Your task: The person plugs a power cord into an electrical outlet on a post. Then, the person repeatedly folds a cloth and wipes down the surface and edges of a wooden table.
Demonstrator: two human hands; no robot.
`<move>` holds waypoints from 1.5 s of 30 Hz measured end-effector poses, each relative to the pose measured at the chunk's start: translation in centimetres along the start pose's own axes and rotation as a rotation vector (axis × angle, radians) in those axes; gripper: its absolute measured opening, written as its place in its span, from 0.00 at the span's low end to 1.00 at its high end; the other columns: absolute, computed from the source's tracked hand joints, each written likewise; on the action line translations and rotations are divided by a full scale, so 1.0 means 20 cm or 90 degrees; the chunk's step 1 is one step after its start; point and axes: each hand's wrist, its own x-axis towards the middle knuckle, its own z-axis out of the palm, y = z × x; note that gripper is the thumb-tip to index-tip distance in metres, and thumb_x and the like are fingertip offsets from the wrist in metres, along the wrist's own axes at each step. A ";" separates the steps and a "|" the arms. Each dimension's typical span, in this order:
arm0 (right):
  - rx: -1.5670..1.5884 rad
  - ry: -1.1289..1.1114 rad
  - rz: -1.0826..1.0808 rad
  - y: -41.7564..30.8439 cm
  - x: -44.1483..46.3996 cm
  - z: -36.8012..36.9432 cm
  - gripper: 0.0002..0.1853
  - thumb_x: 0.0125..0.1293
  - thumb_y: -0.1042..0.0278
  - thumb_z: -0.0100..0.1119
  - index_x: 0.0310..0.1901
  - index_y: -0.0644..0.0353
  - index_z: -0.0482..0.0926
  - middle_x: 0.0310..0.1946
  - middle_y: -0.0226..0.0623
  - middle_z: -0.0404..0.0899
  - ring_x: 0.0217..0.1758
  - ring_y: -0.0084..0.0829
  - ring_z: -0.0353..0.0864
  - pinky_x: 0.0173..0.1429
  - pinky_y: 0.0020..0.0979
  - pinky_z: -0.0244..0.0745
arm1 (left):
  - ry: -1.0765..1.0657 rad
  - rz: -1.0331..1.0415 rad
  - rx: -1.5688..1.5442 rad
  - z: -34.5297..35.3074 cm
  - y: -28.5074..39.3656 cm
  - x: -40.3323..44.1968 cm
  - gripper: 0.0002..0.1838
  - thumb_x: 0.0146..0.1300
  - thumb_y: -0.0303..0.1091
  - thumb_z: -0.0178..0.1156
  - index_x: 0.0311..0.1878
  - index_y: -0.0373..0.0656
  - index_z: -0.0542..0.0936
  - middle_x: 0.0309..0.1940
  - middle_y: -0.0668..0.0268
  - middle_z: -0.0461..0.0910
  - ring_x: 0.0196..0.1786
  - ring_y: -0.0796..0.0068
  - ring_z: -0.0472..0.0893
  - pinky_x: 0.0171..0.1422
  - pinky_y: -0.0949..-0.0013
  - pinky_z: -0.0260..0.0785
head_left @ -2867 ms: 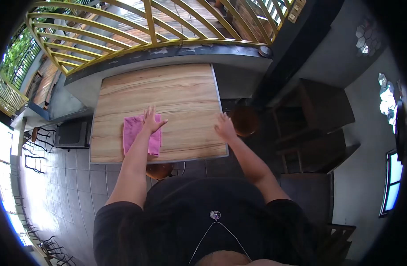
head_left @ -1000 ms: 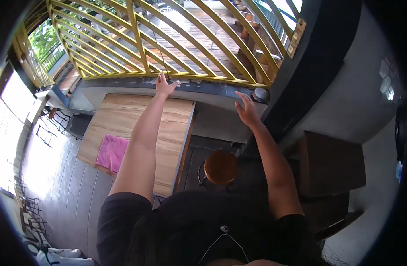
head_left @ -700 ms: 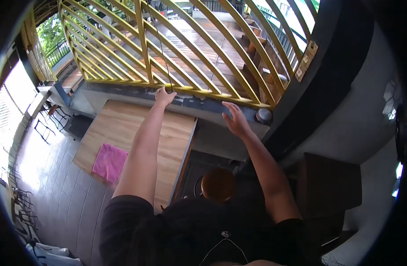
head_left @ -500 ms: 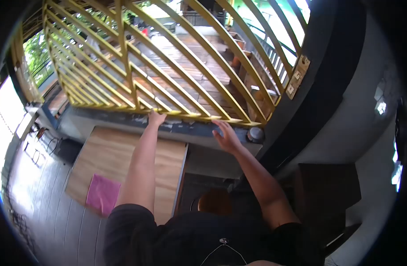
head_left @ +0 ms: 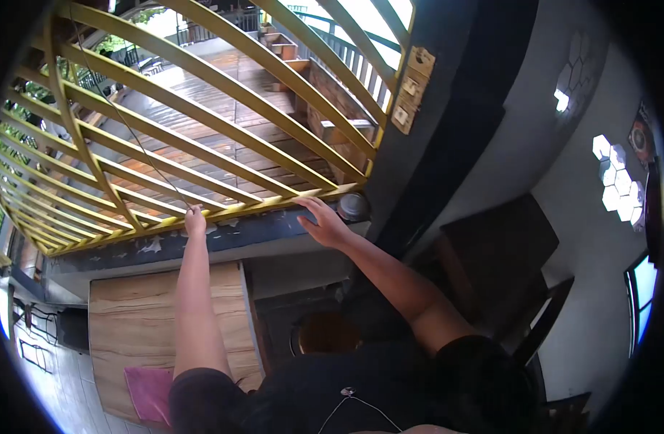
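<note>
My left hand (head_left: 195, 223) is closed on a thin dark cord (head_left: 133, 134) at the bottom rail of the yellow slatted railing (head_left: 234, 131). The cord runs from my fingers up and left across the slats. My right hand (head_left: 325, 226), fingers spread and holding nothing, is over the dark ledge (head_left: 263, 224) by the railing's foot. Just right of it a round container (head_left: 354, 207) stands on the ledge. Below my left hand, the pink cloth (head_left: 148, 393) lies on the wooden table (head_left: 133, 318), partly hidden by my sleeve.
A round stool (head_left: 329, 333) is right of the table. A dark pillar (head_left: 448, 108) rises at the railing's right end, with dark wooden furniture (head_left: 502, 249) beyond. Hexagonal mirrors (head_left: 618, 184) hang on the right wall. Black chairs (head_left: 35, 340) are at the far left.
Both hands have gone from the table to the ledge, and my left hand has closed on the cord. The view has turned to the right; the cloth has stayed on the table.
</note>
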 end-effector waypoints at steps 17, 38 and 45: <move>-0.283 0.225 -0.063 0.01 0.19 -0.82 0.14 0.55 0.69 0.61 0.45 0.57 0.76 0.28 0.39 0.75 0.25 0.31 0.75 0.32 0.29 0.70 | -0.472 -0.104 -0.824 0.43 2.00 -0.99 0.15 0.69 0.38 0.44 0.55 0.41 0.68 0.48 0.58 0.73 0.53 0.65 0.75 0.54 0.65 0.70; -0.710 0.417 -0.370 0.02 0.28 -1.37 0.22 0.57 0.66 0.54 0.52 0.67 0.67 0.43 0.42 0.72 0.50 0.40 0.69 0.60 0.43 0.59 | -0.375 0.462 -0.664 1.11 2.51 -0.79 0.13 0.60 0.31 0.57 0.48 0.38 0.77 0.42 0.64 0.75 0.44 0.75 0.77 0.48 0.74 0.72; -0.744 0.397 -0.384 0.07 0.27 -1.36 0.21 0.55 0.64 0.53 0.49 0.65 0.65 0.43 0.40 0.73 0.45 0.39 0.73 0.64 0.46 0.54 | -0.326 0.476 -0.734 1.18 2.66 -0.73 0.15 0.52 0.24 0.62 0.46 0.39 0.78 0.41 0.62 0.78 0.44 0.76 0.79 0.46 0.76 0.72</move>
